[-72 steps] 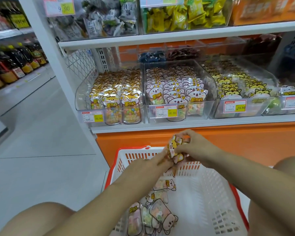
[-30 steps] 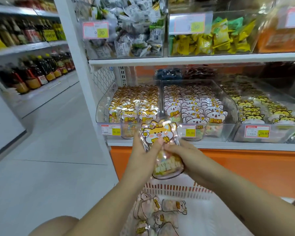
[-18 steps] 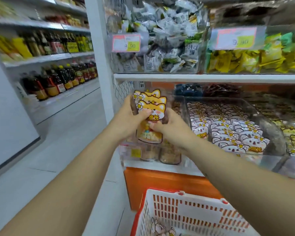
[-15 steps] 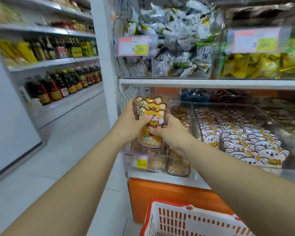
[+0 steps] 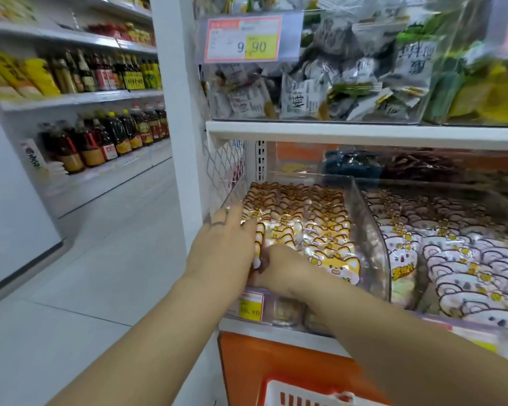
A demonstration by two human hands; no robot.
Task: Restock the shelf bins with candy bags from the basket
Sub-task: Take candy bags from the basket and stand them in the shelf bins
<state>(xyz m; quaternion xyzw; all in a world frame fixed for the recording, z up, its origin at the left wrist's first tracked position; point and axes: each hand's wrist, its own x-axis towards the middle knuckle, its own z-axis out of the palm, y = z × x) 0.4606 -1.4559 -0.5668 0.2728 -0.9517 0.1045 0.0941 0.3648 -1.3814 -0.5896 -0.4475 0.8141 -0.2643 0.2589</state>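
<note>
Right now the candy bag (image 5: 259,244) stands upright in the near-left row of the leftmost bin (image 5: 367,230), squeezed between your two hands. Your left hand (image 5: 226,247) lies just left of it, fingers straight and flat against the row, gripping nothing. Your right hand (image 5: 279,268) presses in from the near right; its fingers are hidden, so I cannot tell its grip. The basket (image 5: 302,395) is below, nearest you.
</note>
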